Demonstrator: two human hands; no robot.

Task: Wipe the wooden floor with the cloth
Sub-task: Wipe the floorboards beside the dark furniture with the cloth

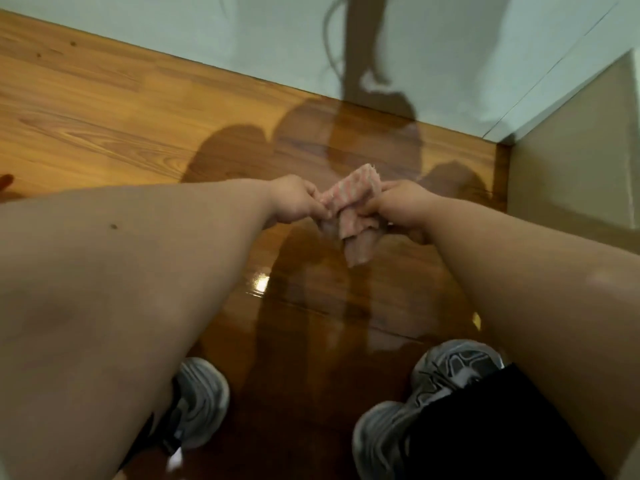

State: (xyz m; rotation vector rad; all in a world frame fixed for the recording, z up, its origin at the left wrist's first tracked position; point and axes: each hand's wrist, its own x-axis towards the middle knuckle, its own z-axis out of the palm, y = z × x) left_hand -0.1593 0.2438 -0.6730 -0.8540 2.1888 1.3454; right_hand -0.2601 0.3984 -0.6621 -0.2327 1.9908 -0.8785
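Observation:
A small pink and white striped cloth [353, 220] hangs in the air between my two hands, bunched and folded, its lower end dangling above the floor. My left hand [294, 202] pinches its left edge. My right hand [398, 209] grips its right side. Below lies the glossy wooden floor [104, 116], darkened by my shadow under the cloth. Both forearms stretch forward and fill the sides of the view.
A pale wall [207, 36] runs along the far edge of the floor. A beige cabinet or wall corner [571, 161] stands at the right. My two grey sneakers [197, 403] [433, 393] stand on the floor near the bottom. A bright glare spot [258, 284] shines mid-floor.

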